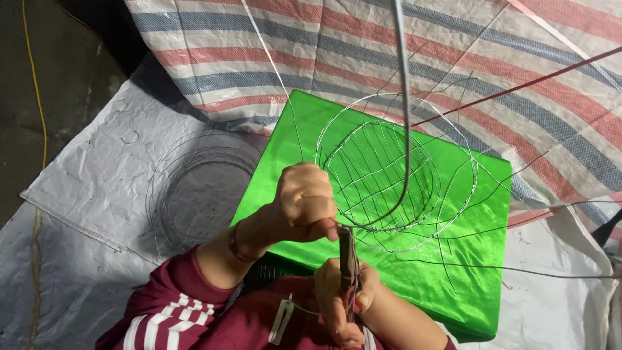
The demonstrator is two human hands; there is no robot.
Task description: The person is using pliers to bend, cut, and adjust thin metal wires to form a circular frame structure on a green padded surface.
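left hand [304, 202]: fingers clamped on wire basket [389, 172] rim | right hand [343, 301]: closed around pliers [348, 266] (jaws at rim) | base: green box [466, 259]

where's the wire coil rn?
Head view: the wire coil lies on the white sheet, left of the green cloth-covered block and beyond the left hand, which grips the wire basket frame.
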